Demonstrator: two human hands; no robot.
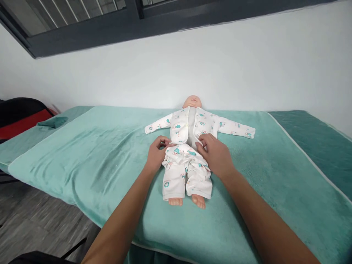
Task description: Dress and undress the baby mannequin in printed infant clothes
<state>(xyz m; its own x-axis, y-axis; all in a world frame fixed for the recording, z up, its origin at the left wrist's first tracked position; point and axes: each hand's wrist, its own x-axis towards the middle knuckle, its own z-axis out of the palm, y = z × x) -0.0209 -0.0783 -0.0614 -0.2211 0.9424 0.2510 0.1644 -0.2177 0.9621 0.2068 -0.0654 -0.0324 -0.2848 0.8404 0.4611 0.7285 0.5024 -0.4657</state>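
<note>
A baby doll [193, 101] lies on its back, its head toward the wall and its bare feet toward me. It wears a white printed jacket [179, 126], unfastened down the front over a grey torso, with both sleeves spread wide. White printed pants [173, 180] cover its legs, bunched at the hips. At the left of the waist, my left hand [158, 152] pinches near the jacket hem and the waistband. My right hand [216, 154] has its fingers closed at the jacket's lower right front edge, just above the pants. Exactly which fabric lies between the fingertips is partly hidden.
A green plush blanket [110, 157] covers the table, with wrinkles on the left. Behind the doll rises a white wall [247, 62] below a dark window frame [110, 31]. A black and red item [24, 119] stands at the far left.
</note>
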